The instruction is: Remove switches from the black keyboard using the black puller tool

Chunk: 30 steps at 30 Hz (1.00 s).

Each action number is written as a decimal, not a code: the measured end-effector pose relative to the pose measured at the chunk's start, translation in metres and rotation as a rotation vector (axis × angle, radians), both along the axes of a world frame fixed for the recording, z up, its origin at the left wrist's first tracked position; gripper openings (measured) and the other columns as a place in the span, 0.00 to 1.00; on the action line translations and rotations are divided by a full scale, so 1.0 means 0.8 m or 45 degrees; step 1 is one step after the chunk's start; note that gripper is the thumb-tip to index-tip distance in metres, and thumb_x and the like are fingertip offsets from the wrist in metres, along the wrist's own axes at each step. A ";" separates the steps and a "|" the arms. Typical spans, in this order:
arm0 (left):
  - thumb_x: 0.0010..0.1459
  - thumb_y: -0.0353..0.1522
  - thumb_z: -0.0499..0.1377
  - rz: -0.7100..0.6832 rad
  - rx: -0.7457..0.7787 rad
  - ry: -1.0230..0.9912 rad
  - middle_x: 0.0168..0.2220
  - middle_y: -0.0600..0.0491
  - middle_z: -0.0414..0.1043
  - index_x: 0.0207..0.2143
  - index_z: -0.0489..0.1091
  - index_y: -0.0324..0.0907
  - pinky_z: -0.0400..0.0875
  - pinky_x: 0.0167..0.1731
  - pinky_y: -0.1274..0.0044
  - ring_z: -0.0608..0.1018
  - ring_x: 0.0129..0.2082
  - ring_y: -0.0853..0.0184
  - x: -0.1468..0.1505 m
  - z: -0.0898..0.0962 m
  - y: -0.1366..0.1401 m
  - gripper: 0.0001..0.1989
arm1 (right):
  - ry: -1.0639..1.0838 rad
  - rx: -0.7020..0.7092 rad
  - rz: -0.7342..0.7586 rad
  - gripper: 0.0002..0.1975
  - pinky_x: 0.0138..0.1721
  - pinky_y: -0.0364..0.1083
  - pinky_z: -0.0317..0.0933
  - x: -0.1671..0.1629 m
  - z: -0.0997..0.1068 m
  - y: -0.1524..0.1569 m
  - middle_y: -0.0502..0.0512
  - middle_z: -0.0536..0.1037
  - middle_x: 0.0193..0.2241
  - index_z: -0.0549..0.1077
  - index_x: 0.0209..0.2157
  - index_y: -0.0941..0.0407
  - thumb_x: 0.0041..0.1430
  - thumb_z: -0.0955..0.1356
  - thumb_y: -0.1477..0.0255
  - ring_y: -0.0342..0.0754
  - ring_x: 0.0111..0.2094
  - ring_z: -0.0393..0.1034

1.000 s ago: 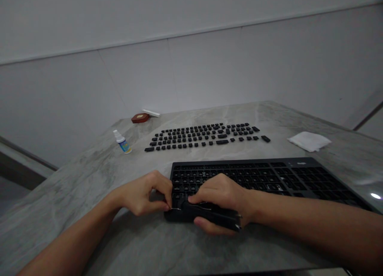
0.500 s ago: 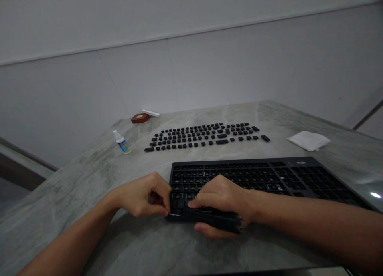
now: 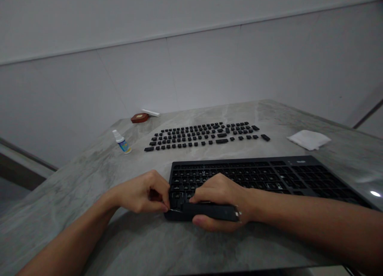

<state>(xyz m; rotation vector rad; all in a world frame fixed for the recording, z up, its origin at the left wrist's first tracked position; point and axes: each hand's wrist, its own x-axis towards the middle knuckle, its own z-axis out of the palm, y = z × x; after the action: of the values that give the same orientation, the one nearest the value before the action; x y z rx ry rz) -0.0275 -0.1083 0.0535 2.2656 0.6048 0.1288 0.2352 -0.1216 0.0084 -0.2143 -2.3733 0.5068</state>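
The right hand (image 3: 220, 194) grips a long black bar (image 3: 212, 211); the left hand (image 3: 146, 194) pinches its fingertips at the bar's thin metal strip (image 3: 175, 210), though whether they hold it I cannot tell. A slip there could nick those fingers or scratch the keyboard (image 3: 248, 173) just beneath. Compared with half a second ago, the bar's flat face has turned more into view.

No lettering is coming out readable. A small pale logo (image 3: 301, 161) is showing on the keyboard (image 3: 254, 175), a blue and yellow label (image 3: 123, 145) is covering part of the bottle (image 3: 121, 141), and a pale patch (image 3: 139, 116) is marking the brown box (image 3: 138, 119), all appearing too blurred.
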 end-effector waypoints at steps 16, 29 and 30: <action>0.56 0.30 0.62 0.061 -0.074 0.020 0.23 0.52 0.72 0.28 0.78 0.36 0.60 0.21 0.84 0.69 0.21 0.74 -0.005 -0.007 0.007 0.07 | -0.246 -0.154 -0.076 0.16 0.23 0.41 0.53 0.002 0.004 0.000 0.50 0.71 0.20 0.71 0.32 0.58 0.62 0.63 0.60 0.42 0.22 0.65; 0.58 0.31 0.63 0.002 -0.140 -0.053 0.23 0.52 0.71 0.32 0.80 0.37 0.59 0.22 0.82 0.68 0.21 0.74 -0.004 -0.006 0.011 0.06 | -0.156 0.104 -0.063 0.13 0.19 0.43 0.43 -0.003 0.006 -0.006 0.47 0.69 0.18 0.67 0.28 0.57 0.62 0.63 0.63 0.40 0.18 0.57; 0.58 0.31 0.63 0.000 -0.150 -0.045 0.23 0.52 0.71 0.33 0.80 0.38 0.59 0.22 0.82 0.68 0.21 0.74 -0.004 -0.006 0.011 0.06 | -0.151 0.132 -0.059 0.13 0.19 0.43 0.42 -0.003 0.006 -0.007 0.47 0.68 0.18 0.66 0.27 0.57 0.62 0.63 0.64 0.40 0.18 0.56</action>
<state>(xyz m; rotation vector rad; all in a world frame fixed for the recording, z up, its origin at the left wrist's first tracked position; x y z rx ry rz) -0.0310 -0.0999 0.0485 2.1455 0.5787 0.1294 0.2326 -0.1275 0.0133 -0.2580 -2.4963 0.3568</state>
